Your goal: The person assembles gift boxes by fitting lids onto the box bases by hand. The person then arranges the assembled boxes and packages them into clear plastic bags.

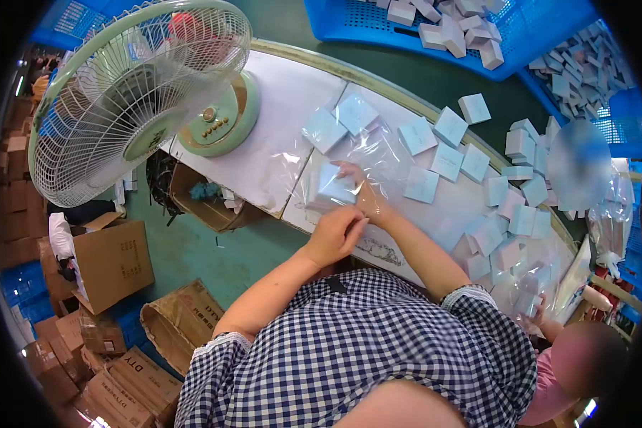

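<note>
A small white box [333,184] lies near the front edge of the work table, and clear plastic film shows around it. My right hand [364,191] grips its right side, fingers bent over the top. Close in front, my left hand [335,234] is closed with curled fingers beside my right wrist; whatever it may pinch is hidden. Beyond my hands, two white boxes [324,130] rest side by side. Crinkled clear plastic bags [375,151] spread to the right of the held box. Several more white boxes [446,161] lie flat farther right.
A green fan [208,123] stands on the table [278,89] at left. Blue crates [378,30] full of white boxes sit at the back. Box piles [522,221] and a co-worker in pink [546,392] are on the right. Cardboard cartons [114,262] crowd the floor at left.
</note>
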A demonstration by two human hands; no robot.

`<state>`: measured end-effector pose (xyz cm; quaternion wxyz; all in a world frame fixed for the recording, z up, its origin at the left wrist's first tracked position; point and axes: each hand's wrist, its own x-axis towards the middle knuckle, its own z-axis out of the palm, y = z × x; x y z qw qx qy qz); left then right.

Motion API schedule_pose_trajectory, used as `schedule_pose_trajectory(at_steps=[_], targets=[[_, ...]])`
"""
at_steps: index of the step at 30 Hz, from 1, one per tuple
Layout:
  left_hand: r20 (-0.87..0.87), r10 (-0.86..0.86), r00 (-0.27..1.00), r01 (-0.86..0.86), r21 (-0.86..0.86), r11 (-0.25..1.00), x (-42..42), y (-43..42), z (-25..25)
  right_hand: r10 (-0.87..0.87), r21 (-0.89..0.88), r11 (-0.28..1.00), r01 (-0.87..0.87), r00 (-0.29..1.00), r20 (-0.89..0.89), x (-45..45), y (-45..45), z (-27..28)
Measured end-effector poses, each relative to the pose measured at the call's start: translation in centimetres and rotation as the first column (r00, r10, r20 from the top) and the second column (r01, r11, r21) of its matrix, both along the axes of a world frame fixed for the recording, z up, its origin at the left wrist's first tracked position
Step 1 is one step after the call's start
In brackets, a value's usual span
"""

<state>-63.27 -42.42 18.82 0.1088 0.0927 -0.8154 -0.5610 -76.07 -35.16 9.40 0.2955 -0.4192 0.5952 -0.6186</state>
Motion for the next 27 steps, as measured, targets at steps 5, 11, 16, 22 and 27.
schedule_pose_trajectory(at_steps=[5, 11, 16, 22, 27], targets=[[-0.044, -0.147, 0.988, 0.15, 0.052, 0.987, -0.7, 1.6, -1.1, -0.082, 0.225, 0.952, 0.206, 0.884, -0.46, 1.6, -3.0, -1.7], [0.093, -0.12, 0.988, 0.114, 0.069, 0.991, 0.2, -1.1, -1.1, 0.305, 0.493, 0.87, -0.028, 0.816, -0.491, -0.4, -0.5, -5.9], [0.124, -0.2, 0.972, 0.211, -0.089, 0.973, 0.4, -2.2, -2.3, -0.025, 0.257, 0.947, 0.194, 0.84, -0.542, 1.2, -1.7, -2.1], [0.027, -0.193, 0.981, 0.188, -0.393, 0.9, -1.0, -0.9, -4.0, -0.366, 0.168, 0.724, 0.669, 0.579, -0.729, 3.0, 18.8, 5.5], [0.125, -0.211, 0.969, 0.245, -0.514, 0.822, -2.7, -2.2, -9.6, -0.249, 0.497, 0.213, 0.841, 0.539, -0.805, -0.4, 31.7, 6.6]])
